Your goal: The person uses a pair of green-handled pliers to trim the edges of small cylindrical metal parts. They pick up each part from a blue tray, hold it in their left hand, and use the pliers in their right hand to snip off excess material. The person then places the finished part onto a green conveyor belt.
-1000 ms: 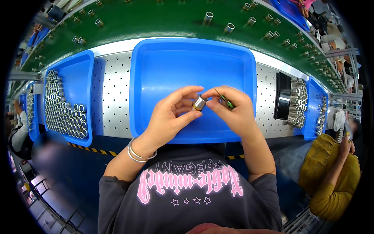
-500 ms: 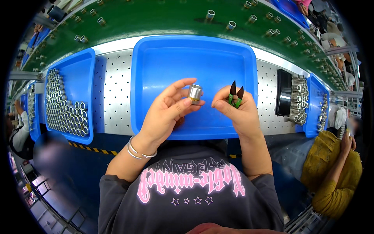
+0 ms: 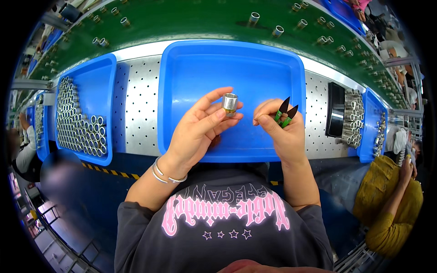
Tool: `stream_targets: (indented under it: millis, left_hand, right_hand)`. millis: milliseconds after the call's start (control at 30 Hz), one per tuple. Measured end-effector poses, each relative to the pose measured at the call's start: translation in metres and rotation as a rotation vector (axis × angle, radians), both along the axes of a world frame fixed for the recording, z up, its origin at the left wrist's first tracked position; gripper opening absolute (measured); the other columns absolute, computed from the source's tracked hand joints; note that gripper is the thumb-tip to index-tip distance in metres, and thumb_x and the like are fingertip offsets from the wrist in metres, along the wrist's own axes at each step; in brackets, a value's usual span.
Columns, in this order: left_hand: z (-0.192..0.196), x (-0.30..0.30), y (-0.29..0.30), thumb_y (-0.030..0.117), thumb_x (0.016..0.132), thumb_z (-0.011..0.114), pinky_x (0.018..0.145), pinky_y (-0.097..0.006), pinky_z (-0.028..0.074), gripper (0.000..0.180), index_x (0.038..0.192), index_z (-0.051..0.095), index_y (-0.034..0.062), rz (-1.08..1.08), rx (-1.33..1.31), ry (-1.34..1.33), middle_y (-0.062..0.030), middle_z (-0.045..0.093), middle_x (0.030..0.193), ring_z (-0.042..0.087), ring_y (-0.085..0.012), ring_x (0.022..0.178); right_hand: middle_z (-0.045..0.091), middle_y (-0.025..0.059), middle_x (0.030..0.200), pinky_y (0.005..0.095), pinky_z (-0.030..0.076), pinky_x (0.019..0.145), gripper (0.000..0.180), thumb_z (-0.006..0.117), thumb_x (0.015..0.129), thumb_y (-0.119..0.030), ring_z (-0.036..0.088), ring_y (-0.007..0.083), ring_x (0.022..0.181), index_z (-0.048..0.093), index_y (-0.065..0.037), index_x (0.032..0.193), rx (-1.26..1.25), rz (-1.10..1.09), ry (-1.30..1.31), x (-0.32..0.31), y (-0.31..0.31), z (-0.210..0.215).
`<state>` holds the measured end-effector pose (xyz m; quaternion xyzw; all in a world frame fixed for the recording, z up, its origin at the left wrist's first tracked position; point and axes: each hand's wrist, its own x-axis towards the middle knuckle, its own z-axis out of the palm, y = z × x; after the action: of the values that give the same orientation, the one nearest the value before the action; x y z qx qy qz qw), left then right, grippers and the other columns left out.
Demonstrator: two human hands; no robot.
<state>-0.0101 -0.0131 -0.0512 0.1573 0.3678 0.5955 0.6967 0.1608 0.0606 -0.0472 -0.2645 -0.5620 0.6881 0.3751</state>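
Observation:
Over a large blue tray (image 3: 232, 46), my left hand (image 3: 203, 119) grips a short silver metal cylinder (image 3: 230, 103) between thumb and fingers. The cylinder is upright, with its open rim on top and a yellowish band near its lower end. To its right, my right hand (image 3: 283, 129) is closed around small green-handled snips (image 3: 284, 114), whose two dark pointed blades stick up apart above the fingers. My right thumb and forefinger are pinched together in front of the snips; whether anything is between them is too small to tell. The two hands are apart.
At left, a blue tray (image 3: 110, 109) holds many stacked metal cylinders (image 3: 82, 132). A black box (image 3: 335, 109) stands at right beside more cylinders (image 3: 353, 118) and another blue tray (image 3: 368, 129). Beyond runs a green conveyor (image 3: 200, 20) with scattered cylinders. A person in a mustard top (image 3: 387, 204) sits at right.
In my left hand the cylinder has tilted more upright, showing more of its yellowish band. The snips have leaned to the right in my right hand. The whole view has shifted slightly.

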Motion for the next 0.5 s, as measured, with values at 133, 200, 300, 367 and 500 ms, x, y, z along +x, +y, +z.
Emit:
stream_targets:
  millis: [133, 200, 300, 367, 500]
  left_hand:
    - [0.0, 0.001, 0.001, 0.013, 0.089, 0.053, 0.088, -0.026, 0.047, 0.045, 0.13, 0.037, 0.0026, 0.008, 0.003, 0.022, -0.0153, 0.054, 0.114, 0.058, -0.0176, 0.1]
    - [0.0, 0.001, 0.001, 0.012, 0.088, 0.053, 0.089, -0.027, 0.046, 0.046, 0.13, 0.037, 0.0024, 0.015, 0.003, 0.067, -0.0148, 0.054, 0.114, 0.057, -0.018, 0.101]
    - [-0.005, 0.001, -0.002, 0.007, 0.088, 0.053, 0.09, -0.029, 0.044, 0.045, 0.13, 0.037, 0.0024, -0.029, 0.075, 0.181, -0.0121, 0.055, 0.111, 0.056, -0.0179, 0.101]
    - [-0.003, 0.004, -0.003, 0.005, 0.088, 0.052, 0.09, -0.03, 0.044, 0.046, 0.13, 0.036, 0.0017, -0.051, 0.137, 0.257, -0.0118, 0.054, 0.111, 0.055, -0.0179, 0.101]
    - [-0.004, 0.01, -0.004, 0.007, 0.086, 0.057, 0.089, -0.03, 0.045, 0.049, 0.13, 0.037, 0.0019, -0.065, 0.187, 0.294, -0.0119, 0.054, 0.11, 0.056, -0.0189, 0.1]
  right_hand:
    - [0.058, 0.0024, 0.078, 0.0168, 0.038, 0.054, 0.011, 0.065, 0.078, -0.003, 0.05, 0.0046, 0.063, 0.061, 0.0, 0.087, 0.06, 0.039, -0.196, 0.005, -0.001, 0.003]
    - [0.058, 0.0017, 0.078, 0.016, 0.036, 0.052, 0.014, 0.067, 0.076, -0.003, 0.048, 0.0033, 0.061, 0.062, -0.002, 0.089, 0.19, 0.046, -0.318, 0.006, 0.001, 0.007]
    - [0.058, 0.0015, 0.078, 0.0169, 0.035, 0.051, 0.018, 0.068, 0.074, -0.002, 0.046, 0.0034, 0.06, 0.063, -0.004, 0.091, 0.287, -0.066, -0.44, 0.0, 0.006, 0.02]
    - [0.058, 0.0015, 0.078, 0.0179, 0.035, 0.052, 0.015, 0.067, 0.075, -0.003, 0.046, 0.0041, 0.059, 0.063, -0.003, 0.09, 0.295, -0.007, -0.447, -0.006, 0.011, 0.023]
    - [0.06, 0.003, 0.078, 0.02, 0.039, 0.055, 0.011, 0.066, 0.077, -0.005, 0.049, 0.0066, 0.062, 0.061, 0.0, 0.086, -0.036, 0.142, -0.28, -0.005, 0.017, 0.018]
